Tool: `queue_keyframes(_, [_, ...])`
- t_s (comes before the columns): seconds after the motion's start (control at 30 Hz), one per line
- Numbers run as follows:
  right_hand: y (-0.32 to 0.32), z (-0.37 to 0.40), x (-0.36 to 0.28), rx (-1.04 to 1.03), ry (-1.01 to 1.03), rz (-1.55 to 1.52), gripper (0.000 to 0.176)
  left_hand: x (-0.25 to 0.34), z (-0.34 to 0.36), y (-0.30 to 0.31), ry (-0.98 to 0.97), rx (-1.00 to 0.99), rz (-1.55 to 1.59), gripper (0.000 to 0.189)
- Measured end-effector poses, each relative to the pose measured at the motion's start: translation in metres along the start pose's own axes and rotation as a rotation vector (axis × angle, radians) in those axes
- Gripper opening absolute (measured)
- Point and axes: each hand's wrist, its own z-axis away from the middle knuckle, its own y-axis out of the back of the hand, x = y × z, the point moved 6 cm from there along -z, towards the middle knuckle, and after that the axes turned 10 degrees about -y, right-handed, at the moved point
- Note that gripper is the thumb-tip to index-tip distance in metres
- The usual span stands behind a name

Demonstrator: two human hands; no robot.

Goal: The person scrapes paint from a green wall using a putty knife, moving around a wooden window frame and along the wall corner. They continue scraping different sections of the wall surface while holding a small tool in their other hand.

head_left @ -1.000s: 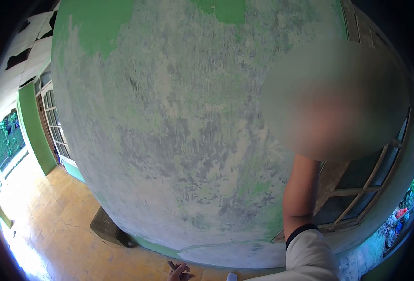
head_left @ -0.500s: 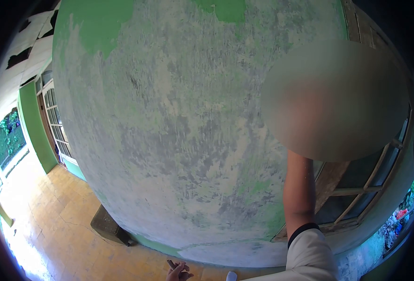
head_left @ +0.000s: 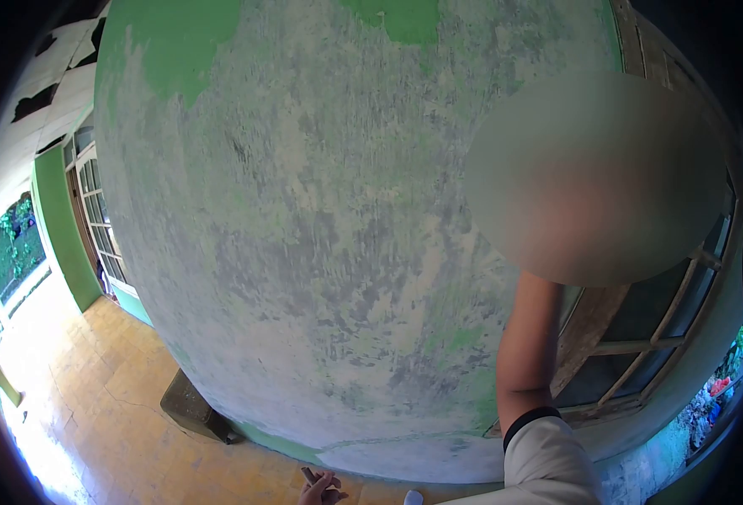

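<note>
Before me rises a wall (head_left: 329, 236) with patchy, worn green paint over grey and whitish plaster. My right arm (head_left: 530, 345), in a pale sleeve with a dark cuff, reaches up along its right part. A blurred oval covers my right hand (head_left: 569, 210), so its fingers and anything in them are hidden; it is nearest the wall beside the window frame. Low at the bottom edge, my left hand (head_left: 324, 491) is closed around a short dark brown stick-like thing (head_left: 308, 475), whose end sticks out above the fingers.
A wooden-framed window (head_left: 632, 345) is set in the wall at right. At lower left, a dark box-like block (head_left: 193, 408) stands on the yellowish tiled floor (head_left: 111, 370) against the wall's foot. Farther left are a green pillar (head_left: 64, 227) and a white-framed glazed door (head_left: 106, 223).
My right forearm and elbow have shifted a little to the left, and the blurred hand looks slightly lower. My left hand stays nearly in place with the stick-like thing.
</note>
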Motion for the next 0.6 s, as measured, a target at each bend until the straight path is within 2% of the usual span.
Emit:
queue_keyframes(0.03, [0.002, 0.000, 0.013, 0.055, -0.061, 0.170, 0.039, -0.002, 0.000, 0.002, 0.003, 0.001, -0.003, 0.021])
queue_keyframes(0.07, [0.000, 0.001, 0.012, 0.045, -0.096, 0.211, 0.040, -0.003, -0.001, 0.006, -0.024, -0.022, -0.034, 0.021])
queue_keyframes(0.23, [-0.010, 0.000, -0.030, -0.033, 0.012, 0.018, 0.040, -0.006, -0.010, 0.015, -0.136, -0.070, -0.046, 0.021])
queue_keyframes(0.3, [0.002, -0.002, -0.020, 0.031, 0.015, -0.001, 0.039, -0.005, -0.005, 0.012, 0.018, -0.071, -0.002, 0.021])
queue_keyframes(0.33, [0.004, -0.003, 0.010, 0.129, -0.093, 0.201, 0.039, -0.005, -0.003, 0.011, 0.021, -0.070, -0.006, 0.021])
queue_keyframes(0.37, [0.002, -0.002, 0.012, 0.133, -0.094, 0.204, 0.039, -0.004, -0.002, 0.010, 0.008, -0.068, 0.002, 0.021])
queue_keyframes(0.43, [-0.015, -0.003, 0.017, -0.062, -0.147, 0.181, 0.039, -0.003, -0.003, 0.009, -0.013, -0.068, 0.015, 0.021])
queue_keyframes(0.5, [-0.019, 0.001, -0.010, -0.015, -0.077, 0.091, 0.040, -0.003, -0.005, 0.014, -0.050, -0.024, -0.021, 0.021])
queue_keyframes(0.57, [-0.015, 0.003, -0.041, 0.026, 0.123, -0.009, 0.042, 0.002, -0.002, 0.010, -0.041, -0.011, 0.008, 0.021])
queue_keyframes(0.6, [-0.012, -0.001, -0.034, 0.087, 0.122, 0.087, 0.043, 0.003, 0.001, 0.009, -0.023, 0.004, 0.031, 0.021])
